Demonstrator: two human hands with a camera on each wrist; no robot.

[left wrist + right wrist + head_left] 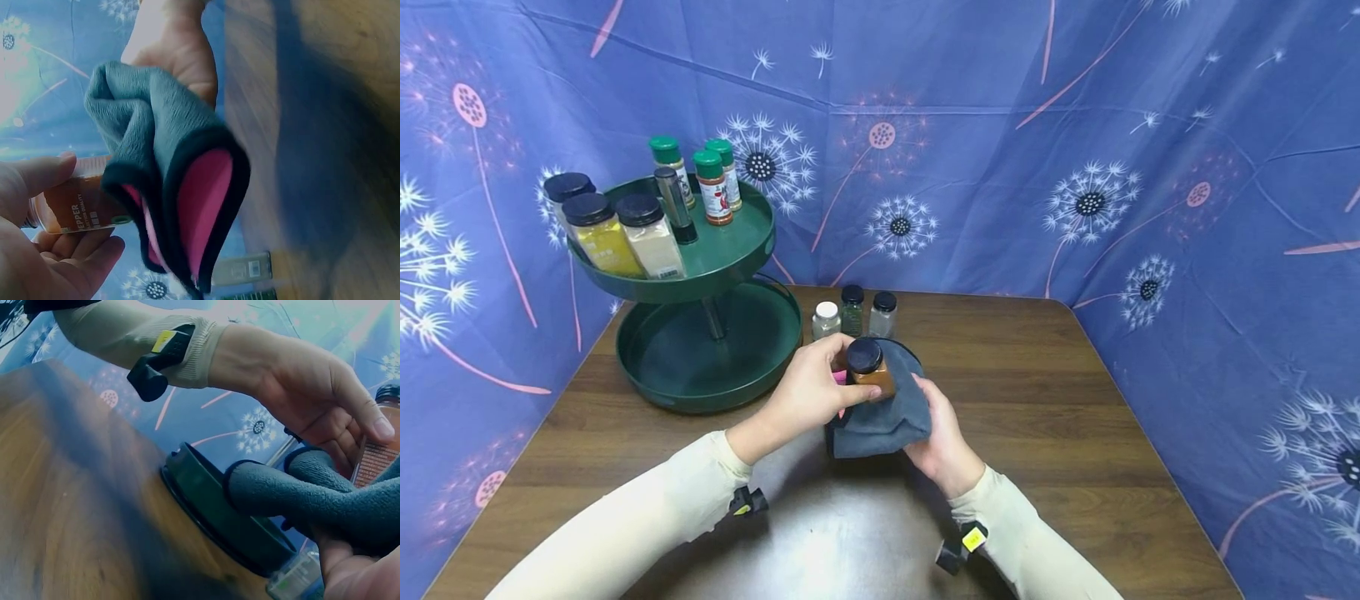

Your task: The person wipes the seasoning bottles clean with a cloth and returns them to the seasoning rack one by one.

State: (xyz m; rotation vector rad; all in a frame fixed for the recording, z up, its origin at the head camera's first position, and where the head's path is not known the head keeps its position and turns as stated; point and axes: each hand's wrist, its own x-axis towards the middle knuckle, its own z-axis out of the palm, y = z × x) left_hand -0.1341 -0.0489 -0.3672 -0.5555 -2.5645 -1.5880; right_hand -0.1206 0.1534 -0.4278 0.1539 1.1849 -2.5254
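My left hand (815, 379) grips a pepper jar (874, 379) with a black lid and orange-brown contents, fingers on one side and thumb on the other. Part of the word "PEPPER" reads on the jar's label (84, 209) in the left wrist view. In my right hand (946, 437) is a grey cloth (891, 421) with black edging and a pink underside, held folded against the jar's side and base. The cloth hangs in loose folds (294, 494) in the right wrist view, and some right fingers are hidden behind it.
A green two-tier turntable rack (711, 400) stands at the left; its upper tier (700, 258) carries several spice jars and shakers. Behind my hands stand a white-lidded jar (826, 321) and two black-lidded jars (882, 315). A blue dandelion-print curtain (970, 150) surrounds the wooden table (1045, 400).
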